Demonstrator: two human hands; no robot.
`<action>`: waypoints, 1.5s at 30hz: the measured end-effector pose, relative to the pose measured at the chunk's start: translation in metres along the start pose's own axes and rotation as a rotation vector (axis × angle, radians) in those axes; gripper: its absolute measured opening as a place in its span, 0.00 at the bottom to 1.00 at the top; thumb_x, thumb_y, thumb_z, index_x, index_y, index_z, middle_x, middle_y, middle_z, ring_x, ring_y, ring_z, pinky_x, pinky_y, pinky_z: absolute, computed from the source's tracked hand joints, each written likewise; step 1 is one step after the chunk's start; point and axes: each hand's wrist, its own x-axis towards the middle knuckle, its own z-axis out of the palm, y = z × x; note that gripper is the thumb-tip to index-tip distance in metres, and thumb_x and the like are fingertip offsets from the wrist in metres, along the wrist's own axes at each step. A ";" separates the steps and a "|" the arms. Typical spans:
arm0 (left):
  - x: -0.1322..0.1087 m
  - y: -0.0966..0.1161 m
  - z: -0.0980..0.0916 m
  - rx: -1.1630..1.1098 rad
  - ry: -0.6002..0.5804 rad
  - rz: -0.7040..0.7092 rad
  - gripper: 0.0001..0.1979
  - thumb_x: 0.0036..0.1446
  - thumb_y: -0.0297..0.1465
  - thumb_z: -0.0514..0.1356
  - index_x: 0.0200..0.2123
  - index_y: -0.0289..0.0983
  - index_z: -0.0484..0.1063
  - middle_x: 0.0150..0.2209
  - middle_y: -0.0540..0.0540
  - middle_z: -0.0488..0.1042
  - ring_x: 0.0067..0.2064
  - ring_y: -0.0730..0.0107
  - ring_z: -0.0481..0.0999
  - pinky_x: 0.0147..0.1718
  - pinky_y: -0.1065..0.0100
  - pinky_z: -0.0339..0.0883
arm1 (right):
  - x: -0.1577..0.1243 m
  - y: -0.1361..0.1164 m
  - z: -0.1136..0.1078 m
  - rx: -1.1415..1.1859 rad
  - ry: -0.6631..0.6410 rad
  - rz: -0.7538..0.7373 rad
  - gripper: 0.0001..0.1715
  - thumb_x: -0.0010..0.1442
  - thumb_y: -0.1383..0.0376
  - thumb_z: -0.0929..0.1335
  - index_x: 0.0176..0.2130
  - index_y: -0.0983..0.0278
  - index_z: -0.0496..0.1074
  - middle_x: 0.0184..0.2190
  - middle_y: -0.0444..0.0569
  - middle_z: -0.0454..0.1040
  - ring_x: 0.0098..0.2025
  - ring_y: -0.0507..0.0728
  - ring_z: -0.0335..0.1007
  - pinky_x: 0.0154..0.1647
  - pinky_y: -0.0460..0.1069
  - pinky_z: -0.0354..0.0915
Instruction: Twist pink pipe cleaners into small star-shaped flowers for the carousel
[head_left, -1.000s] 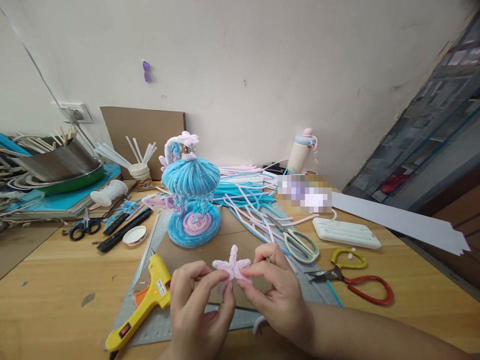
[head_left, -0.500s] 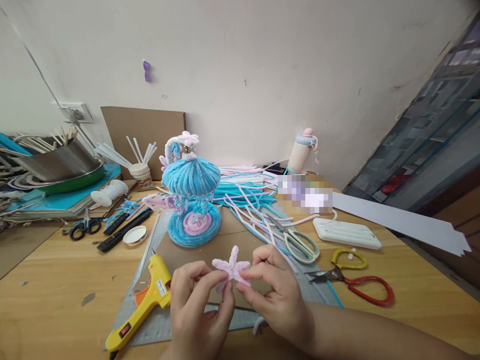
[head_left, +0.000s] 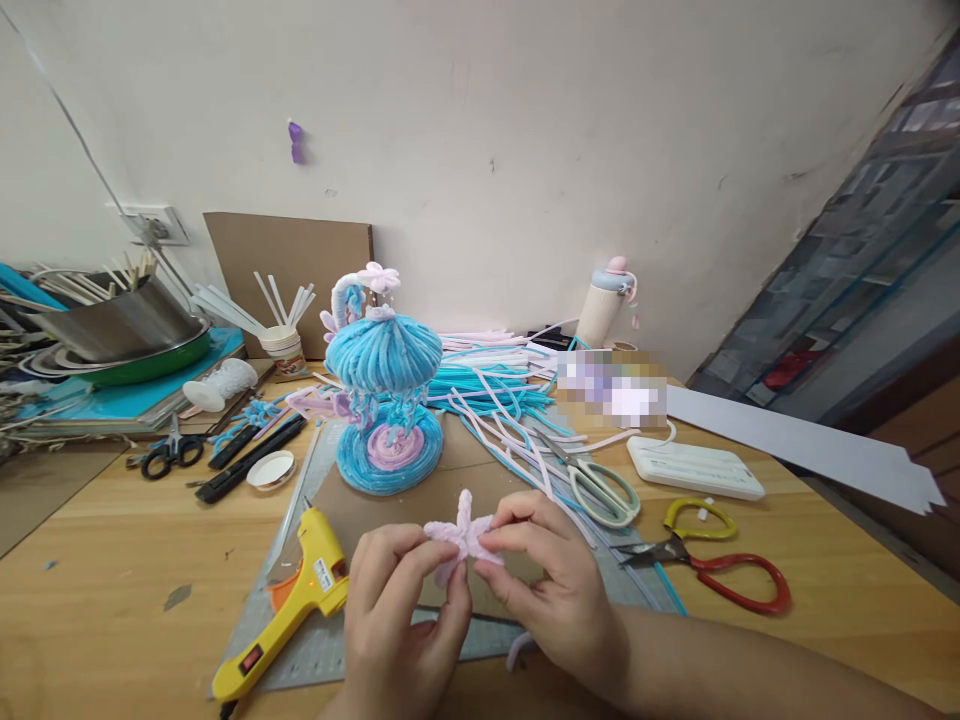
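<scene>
Left hand (head_left: 405, 615) and right hand (head_left: 561, 590) pinch a pink star (head_left: 466, 538) near a glue gun (head_left: 300, 603), label (head_left: 323, 573) unreadable.

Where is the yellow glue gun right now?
In the head view, the yellow glue gun lies left of centre, on the left side of the gray mat, just left of the person's left hand.

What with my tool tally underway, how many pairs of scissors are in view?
3: the black-handled pair at left, the pale-handled pair right of centre, and the red-and-yellow-handled pair at right. Others may be hidden.
</scene>
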 end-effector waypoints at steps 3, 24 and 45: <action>0.000 0.000 0.000 0.002 -0.003 0.000 0.11 0.47 0.19 0.61 0.34 0.38 0.71 0.33 0.46 0.68 0.35 0.67 0.69 0.33 0.66 0.65 | 0.000 0.001 0.000 0.007 0.001 0.005 0.08 0.53 0.72 0.69 0.36 0.63 0.72 0.35 0.49 0.68 0.38 0.54 0.67 0.39 0.49 0.66; 0.000 0.000 0.001 -0.010 -0.030 -0.006 0.10 0.47 0.19 0.61 0.33 0.37 0.71 0.33 0.46 0.67 0.34 0.67 0.69 0.32 0.66 0.65 | 0.003 0.002 0.001 0.008 0.007 -0.056 0.09 0.53 0.73 0.68 0.36 0.61 0.70 0.44 0.51 0.74 0.43 0.57 0.69 0.44 0.54 0.65; 0.000 0.000 0.001 -0.015 -0.038 -0.001 0.10 0.48 0.20 0.60 0.33 0.38 0.71 0.33 0.46 0.68 0.35 0.67 0.69 0.32 0.66 0.66 | 0.002 0.003 -0.001 0.017 -0.020 -0.044 0.10 0.54 0.73 0.68 0.36 0.61 0.70 0.48 0.51 0.72 0.44 0.57 0.69 0.44 0.55 0.65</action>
